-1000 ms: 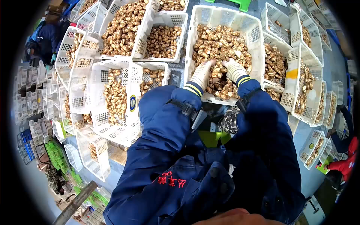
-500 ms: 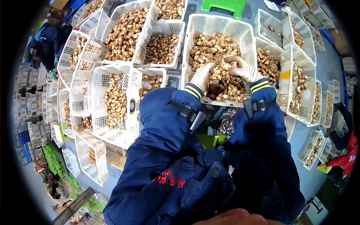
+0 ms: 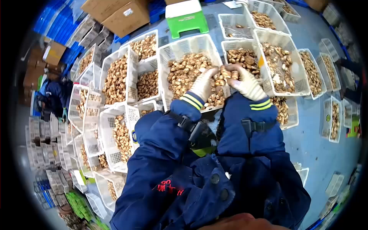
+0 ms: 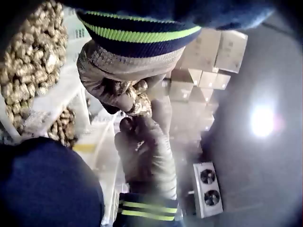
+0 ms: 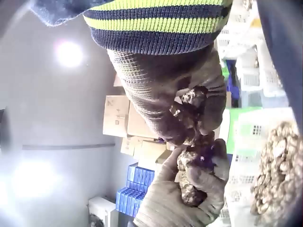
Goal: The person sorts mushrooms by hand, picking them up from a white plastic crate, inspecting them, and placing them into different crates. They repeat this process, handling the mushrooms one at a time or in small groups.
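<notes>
Both gloved hands meet above the right front part of a white crate (image 3: 165,61) heaped with knobbly brown-and-cream lumps (image 3: 188,71). My left hand (image 3: 203,85) and my right hand (image 3: 248,83) face each other, fingers curled round a clump of these lumps (image 3: 221,78). In the right wrist view, lumps show between the left hand's (image 5: 170,203) fingers, and more lumps (image 5: 194,97) sit in the right hand's (image 5: 161,90) grip. The left wrist view shows the clump (image 4: 140,105) between both hands, partly hidden by the gloves.
Several more white crates of lumps stand close on the left (image 3: 115,76) and right (image 3: 278,65). Beyond the middle crate is a green stool (image 3: 188,25) with a white top. Cardboard boxes (image 3: 126,19) are behind it. Another person (image 3: 57,94) works at far left.
Both hands have risen from among the lumps in the crate and come together round a clump. The head view has turned, so the crates appear shifted.
</notes>
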A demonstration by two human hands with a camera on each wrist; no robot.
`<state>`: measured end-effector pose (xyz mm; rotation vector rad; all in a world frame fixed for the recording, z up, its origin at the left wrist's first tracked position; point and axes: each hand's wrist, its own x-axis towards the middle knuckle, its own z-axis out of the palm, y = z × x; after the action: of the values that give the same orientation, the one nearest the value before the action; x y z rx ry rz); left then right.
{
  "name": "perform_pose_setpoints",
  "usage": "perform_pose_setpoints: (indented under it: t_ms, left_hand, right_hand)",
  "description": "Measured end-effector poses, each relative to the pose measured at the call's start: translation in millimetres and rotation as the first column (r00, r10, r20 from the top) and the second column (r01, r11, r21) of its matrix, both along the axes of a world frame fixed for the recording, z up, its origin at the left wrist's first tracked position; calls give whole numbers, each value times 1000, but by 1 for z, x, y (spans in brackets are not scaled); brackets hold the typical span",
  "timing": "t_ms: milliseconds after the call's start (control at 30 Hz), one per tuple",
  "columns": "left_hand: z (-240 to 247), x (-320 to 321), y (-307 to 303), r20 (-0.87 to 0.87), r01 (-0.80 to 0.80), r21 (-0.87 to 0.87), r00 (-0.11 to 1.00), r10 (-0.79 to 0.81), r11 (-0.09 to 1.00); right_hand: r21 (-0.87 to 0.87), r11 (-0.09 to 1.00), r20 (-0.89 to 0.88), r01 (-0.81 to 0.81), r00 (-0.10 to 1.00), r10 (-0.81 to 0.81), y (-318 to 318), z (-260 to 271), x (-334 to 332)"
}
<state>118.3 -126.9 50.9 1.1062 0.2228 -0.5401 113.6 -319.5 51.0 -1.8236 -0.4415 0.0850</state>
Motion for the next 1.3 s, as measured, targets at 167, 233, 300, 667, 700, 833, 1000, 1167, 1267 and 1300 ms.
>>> perform_pose_setpoints:
  t_ms: [167,233,300,667,700,833,1000,1167,1267,1300]
  left_hand:
    - [3,-7,-103,-9,232,-106,972,-235,967]
    - [0,-17,-136,27,382,-291,920,-392,877]
    - [-9,-22,-161,58,419,-191,908,-416,888]
    - [-18,8,19,-96,-96,-370,993,64,924]
    - [-27,7,43,-105,-177,-363,983,149,915]
    - [-78,-7,126,-162,-343,-252,937,310,905]
    - [-119,-25,154,-328,-467,-143,854,403,873]
    - [-117,-22,151,-230,-487,-214,867,441,847]
    - [-130,-17,156,-231,-463,-173,877,421,869]
    - [-136,-16,157,-226,-470,-133,871,435,872]
  right_hand:
    - [-66,965,75,253,966,-248,-94,23,-61]
    - [-178,932,-16,316,946,-324,-126,33,-85]
    - [-179,918,-38,354,930,-366,-153,16,-99]
    - [-273,864,-206,424,851,-483,-167,-71,-69]
    - [-256,890,-161,378,891,-424,-143,-49,-65]
    - [-383,898,16,217,974,-228,-73,-25,-10]
    - [-629,771,36,-100,987,158,28,-69,73]
    - [-919,299,-222,-257,964,149,97,-180,120]
    - [-915,124,-370,-384,921,122,113,-194,118]
    - [-903,67,-420,-424,905,65,121,-200,119]
